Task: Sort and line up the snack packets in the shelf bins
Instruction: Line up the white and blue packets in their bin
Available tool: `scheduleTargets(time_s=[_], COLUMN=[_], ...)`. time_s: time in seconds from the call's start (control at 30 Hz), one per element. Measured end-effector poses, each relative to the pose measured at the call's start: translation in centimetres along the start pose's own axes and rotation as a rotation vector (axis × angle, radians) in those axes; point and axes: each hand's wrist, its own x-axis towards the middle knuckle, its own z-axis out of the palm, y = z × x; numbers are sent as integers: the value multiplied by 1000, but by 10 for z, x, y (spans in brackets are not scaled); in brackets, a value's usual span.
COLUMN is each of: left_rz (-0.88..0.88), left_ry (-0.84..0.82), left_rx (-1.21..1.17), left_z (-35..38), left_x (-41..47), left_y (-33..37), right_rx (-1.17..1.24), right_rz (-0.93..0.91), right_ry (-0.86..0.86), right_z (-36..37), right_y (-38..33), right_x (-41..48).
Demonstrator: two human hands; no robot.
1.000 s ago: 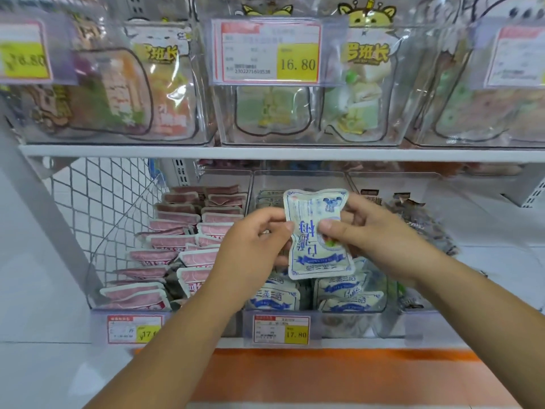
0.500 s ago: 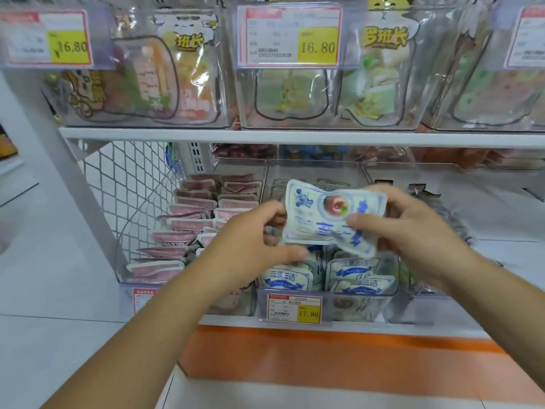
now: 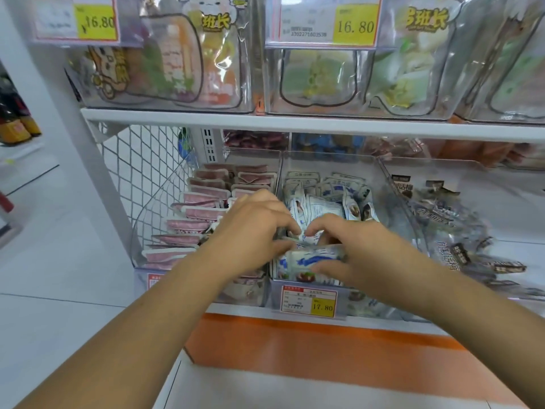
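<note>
Biggest worry for me starts at the left: the left hand [image 3: 256, 231] comes in over the seam between the bin of pink packets [image 3: 191, 225] and the middle bin [image 3: 395, 202], so a careless wrist could nudge that tidy pink row out of line. In the middle, the blue-and-white packet [image 3: 306, 258] is getting wedged in right behind the front wall, just above the price tag [image 3: 309, 303]. If it's pushed down hard it could go in crooked, crumple, or knock over the blue-and-white rows [image 3: 330, 208] behind it, which already look a bit jumbled. Over on the right, the dark packets [image 3: 451, 219] sit in a loose heap, and I'd guess the right forearm could brush them going in or out. As for where things are: the packet lies crossways at the front of the middle bin, near the front edge of the lower shelf [image 3: 233, 309], sitting between the two hands. The left hand's fingers are curled with the tips down at the packet's left end, but it's too blurry to say whether they actually pinch it. The right hand [image 3: 365, 255] has it, fingers curled over the top and thumb against the front face.
</note>
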Motion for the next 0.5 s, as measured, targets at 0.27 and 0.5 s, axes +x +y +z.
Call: scheduleTargets(time_s=[0.27, 0.5], left_rz=[-4, 29], left_ry=[23, -80], left_rx=[-28, 107], left_z=[4, 4], left_x=[0, 2], left_y=[-6, 0], right_rx=[87, -30], right_rz=[-23, -17], right_ry=[31, -148], right_z=[18, 24], right_y=[15, 12], right_x=[7, 13])
